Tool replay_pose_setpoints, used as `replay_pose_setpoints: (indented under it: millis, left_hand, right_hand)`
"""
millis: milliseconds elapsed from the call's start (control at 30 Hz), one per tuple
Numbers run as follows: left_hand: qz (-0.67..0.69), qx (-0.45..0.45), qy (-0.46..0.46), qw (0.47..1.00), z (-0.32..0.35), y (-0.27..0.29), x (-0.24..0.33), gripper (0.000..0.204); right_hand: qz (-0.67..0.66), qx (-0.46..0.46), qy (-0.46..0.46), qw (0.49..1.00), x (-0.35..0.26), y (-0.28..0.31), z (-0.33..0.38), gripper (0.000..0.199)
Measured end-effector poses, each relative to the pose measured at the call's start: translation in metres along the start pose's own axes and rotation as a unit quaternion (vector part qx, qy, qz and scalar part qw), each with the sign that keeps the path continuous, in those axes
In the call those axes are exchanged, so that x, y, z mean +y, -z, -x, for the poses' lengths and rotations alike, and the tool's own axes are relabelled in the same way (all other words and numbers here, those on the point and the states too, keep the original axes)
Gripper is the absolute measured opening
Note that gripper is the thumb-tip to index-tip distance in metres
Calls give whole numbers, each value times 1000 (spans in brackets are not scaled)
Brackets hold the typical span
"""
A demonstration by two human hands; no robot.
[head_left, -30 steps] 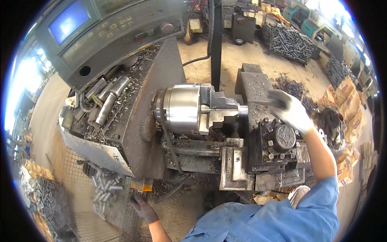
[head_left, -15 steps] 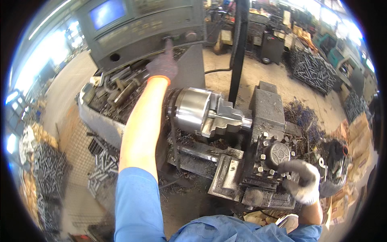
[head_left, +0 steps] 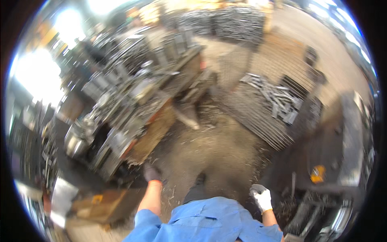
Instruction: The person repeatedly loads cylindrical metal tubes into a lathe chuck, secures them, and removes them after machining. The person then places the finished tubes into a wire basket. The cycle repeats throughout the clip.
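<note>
The picture is blurred by motion. My left hand [head_left: 152, 173] wears a dark glove and hangs low at my side, holding nothing, close to the corner of a cluttered metal machine [head_left: 121, 117] on my left. My right hand [head_left: 261, 196] wears a white glove and is loosely curled with nothing in it, beside a dark machine [head_left: 334, 161] on my right. My blue sleeves and shirt [head_left: 205, 222] fill the bottom of the view. A dirty floor [head_left: 217, 145] strewn with metal chips lies between the two machines.
A wire-mesh bin [head_left: 274, 101] holds several grey metal parts ahead and to the right. More stacked metal parts [head_left: 225, 20] stand at the far back. An orange tag [head_left: 317, 174] shows on the right machine. A brown box [head_left: 100, 203] sits at lower left.
The view has swung away from the lathe chuck and control panel to the floor behind. My left hand has come off the panel and dropped to my side; my right hand left the tool post.
</note>
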State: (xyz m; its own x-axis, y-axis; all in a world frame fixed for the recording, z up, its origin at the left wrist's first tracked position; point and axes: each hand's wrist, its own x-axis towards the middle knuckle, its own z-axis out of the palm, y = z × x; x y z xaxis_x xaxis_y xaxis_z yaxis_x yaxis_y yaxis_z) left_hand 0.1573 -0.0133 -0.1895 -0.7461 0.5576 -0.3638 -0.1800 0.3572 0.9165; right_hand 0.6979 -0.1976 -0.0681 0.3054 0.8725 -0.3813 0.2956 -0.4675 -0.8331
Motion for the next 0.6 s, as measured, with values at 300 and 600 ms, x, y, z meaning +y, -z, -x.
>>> replay_pose_setpoints:
  millis: [300,600]
  left_hand:
    - [-761,363,86,531,-36,388,-1,51]
    - [57,338,-43,938,-74,235,64,48]
  right_hand:
    - [281,-256,126,916,-100,-184,-201,36]
    - [405,-368,227,806,-144,-231,-278,40]
